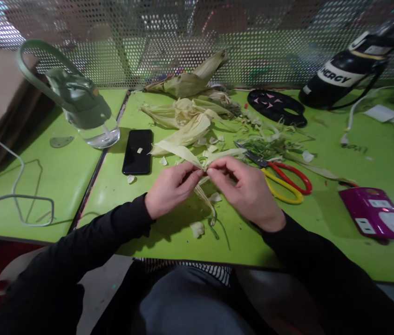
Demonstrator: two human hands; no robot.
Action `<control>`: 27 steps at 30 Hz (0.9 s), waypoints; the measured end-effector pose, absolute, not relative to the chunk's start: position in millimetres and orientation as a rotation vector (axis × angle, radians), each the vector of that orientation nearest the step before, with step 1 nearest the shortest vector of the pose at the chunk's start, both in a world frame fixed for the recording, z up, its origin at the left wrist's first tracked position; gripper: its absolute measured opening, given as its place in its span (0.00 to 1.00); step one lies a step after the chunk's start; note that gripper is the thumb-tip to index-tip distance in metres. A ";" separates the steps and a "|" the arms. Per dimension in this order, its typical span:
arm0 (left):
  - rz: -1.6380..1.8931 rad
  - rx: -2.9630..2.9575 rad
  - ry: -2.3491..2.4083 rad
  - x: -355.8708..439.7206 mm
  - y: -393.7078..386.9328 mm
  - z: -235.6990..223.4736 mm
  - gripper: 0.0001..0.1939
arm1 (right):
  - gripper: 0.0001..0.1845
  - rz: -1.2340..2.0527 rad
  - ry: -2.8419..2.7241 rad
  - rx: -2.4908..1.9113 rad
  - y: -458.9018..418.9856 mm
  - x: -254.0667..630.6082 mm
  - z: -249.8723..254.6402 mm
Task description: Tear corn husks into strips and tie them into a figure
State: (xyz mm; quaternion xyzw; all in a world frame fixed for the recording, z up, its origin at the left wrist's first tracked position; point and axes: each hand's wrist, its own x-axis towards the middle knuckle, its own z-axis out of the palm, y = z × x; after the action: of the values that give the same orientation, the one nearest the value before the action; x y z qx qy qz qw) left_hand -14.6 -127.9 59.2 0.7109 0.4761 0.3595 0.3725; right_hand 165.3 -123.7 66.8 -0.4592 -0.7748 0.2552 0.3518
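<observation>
Pale corn husk strips are pinched between my left hand and my right hand, whose fingertips almost meet at the middle of the piece. Two leaf-like ends spread out above the fingers, and a narrow twisted tail hangs below them. Both hands are closed, thumbs against the index fingers. Just past them lies a pile of dry corn husks. Beside my right hand are scissors with one red and one yellow handle loop, their blades pointing toward green stem scraps.
A black phone and a green-topped water bottle stand to the left. At right are a purple power socket, a black palette and a black bottle. A perforated screen edges the green table behind.
</observation>
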 end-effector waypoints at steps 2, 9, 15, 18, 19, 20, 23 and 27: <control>0.897 1.842 1.205 -15.5 -127.5 58.6 0.12 | 0.11 0.957 -1.873 -1.201 -119.3 166.2 68.2; 0.856 1.808 1.175 -17.8 -126.3 54.0 0.14 | 0.15 1.385 -1.534 -1.125 -114.0 164.4 61.2; 0.874 1.898 1.196 -19.6 -126.4 59.7 0.18 | 0.17 1.459 -1.538 -1.147 -115.9 165.0 62.3; 0.922 1.892 1.253 -18.5 -127.1 59.0 0.12 | 0.17 1.503 -1.536 -1.121 -117.0 163.0 63.6; 0.940 1.879 1.266 -18.1 -127.1 58.0 0.09 | 0.17 1.496 -1.540 -1.110 -117.5 162.2 63.9; 0.953 1.864 1.273 -17.6 -126.8 56.7 0.08 | 0.17 1.482 -1.550 -1.099 -117.9 161.4 64.1; 0.997 1.829 1.247 -17.3 -125.1 53.0 0.07 | 0.18 1.452 -1.594 -1.073 -118.9 160.7 64.0; 1.040 1.791 1.158 -18.5 -122.7 50.5 0.09 | 0.21 1.150 -1.715 -1.170 -116.7 164.8 63.8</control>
State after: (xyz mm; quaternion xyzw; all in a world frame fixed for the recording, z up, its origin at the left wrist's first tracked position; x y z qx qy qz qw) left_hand -18.5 -122.7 50.5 0.6997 0.4523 0.4064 0.3750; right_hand 164.8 -116.7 63.8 -0.4571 -0.6700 0.4491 0.3747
